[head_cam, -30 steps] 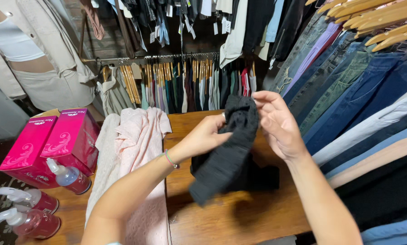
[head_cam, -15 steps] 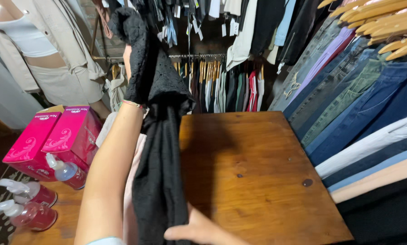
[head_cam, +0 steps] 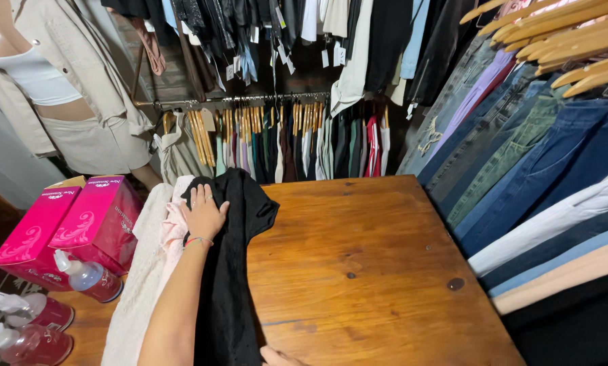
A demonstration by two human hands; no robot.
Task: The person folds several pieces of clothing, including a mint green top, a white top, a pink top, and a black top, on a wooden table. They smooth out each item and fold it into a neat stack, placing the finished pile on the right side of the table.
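Down from mid-air since half a second ago: black garment [head_cam: 232,271] was held up high by the left hand, now lies flat on the bench [head_cam: 385,271]. Long axis runs from the near edge of the bench to the far edge, top end pointing toward the clothes rail [head_cam: 236,100], lower end running out of view at the bottom.

Left of the black garment: two pink boxes [head_cam: 73,227] side by side, three spray bottles [head_cam: 83,276] with pink liquid nearer the camera than the boxes. Just left of the black garment, touching it, a pale pink and cream garment [head_cam: 148,271], same long axis.

Left hand [head_cam: 202,213] rests on the upper part of the black garment, palm down, fingers spread flat, grip released, pressing not clutching. Thin bracelet [head_cam: 194,240] at the wrist.

Right hand [head_cam: 280,356] only a sliver at the bottom edge, just right of the black garment's lower part; grip cannot be told.

Right of the black garment: bare wood of the bench, dark knots. Far right of it, hanging jeans [head_cam: 521,156] and trousers on wooden hangers [head_cam: 561,41]. Behind it, hung clothes on the rail; far left behind, a mannequin [head_cam: 53,95] in white top and beige jacket.
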